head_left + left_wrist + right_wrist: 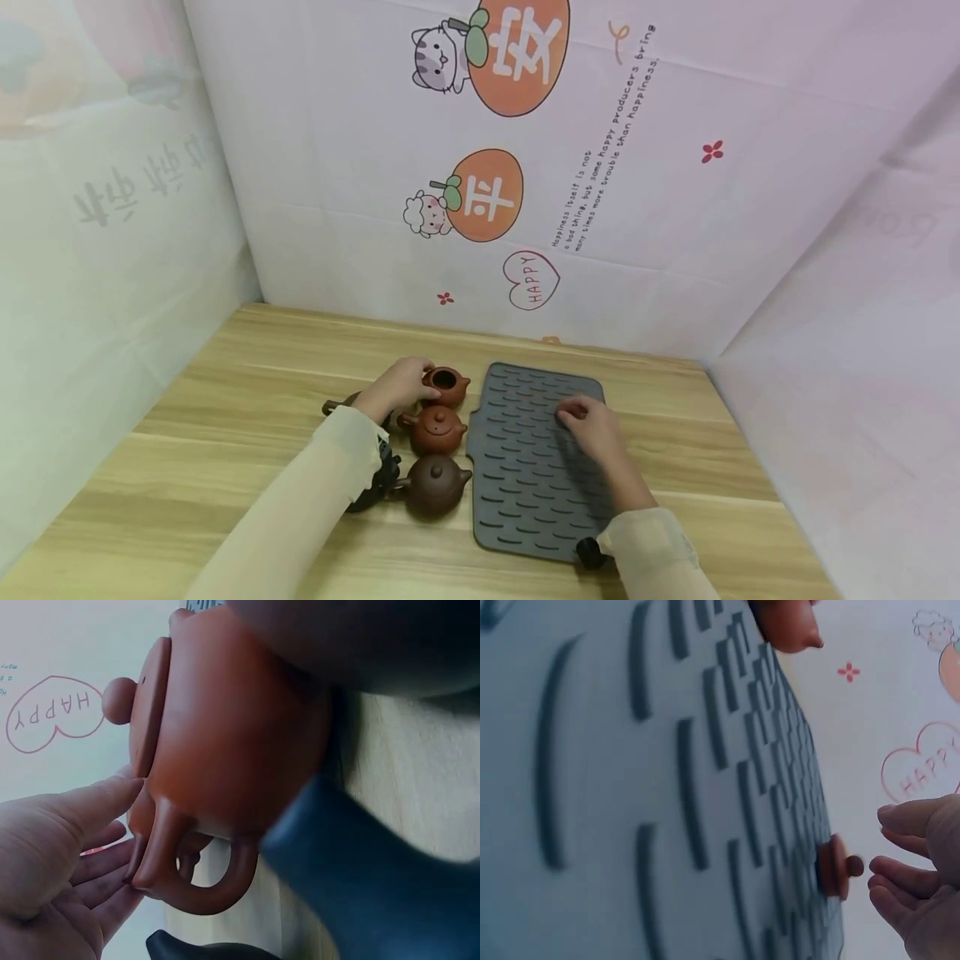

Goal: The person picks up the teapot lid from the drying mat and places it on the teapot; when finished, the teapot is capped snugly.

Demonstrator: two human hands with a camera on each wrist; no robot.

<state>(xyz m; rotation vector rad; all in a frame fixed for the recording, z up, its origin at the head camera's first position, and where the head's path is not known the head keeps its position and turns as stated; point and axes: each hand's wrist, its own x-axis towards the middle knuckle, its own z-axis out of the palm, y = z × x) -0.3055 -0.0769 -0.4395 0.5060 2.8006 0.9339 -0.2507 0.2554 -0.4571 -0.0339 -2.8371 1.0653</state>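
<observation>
My left hand (401,385) is at the handle side of a lidless reddish-brown teapot (460,392), thumb and fingers around its handle, which is mostly hidden behind a nearer pot in the left wrist view. Just in front stands a lidded reddish-brown teapot (437,431), large in the left wrist view (232,727). Over the grey ridged mat (517,500) hovers my right hand (596,429), with a gap between thumb and fingers. A small reddish-brown lid (834,868) sits knob outward on the mat near those fingertips, apart from them; the hand hides it from the head camera.
A dark brown lidded teapot (435,487) stands nearest on the wooden table (187,467). Left of the row, partly behind my left sleeve, are a dark teapot (332,407) and a black object (367,496). Printed white cloth walls (360,250) enclose the table's back and sides.
</observation>
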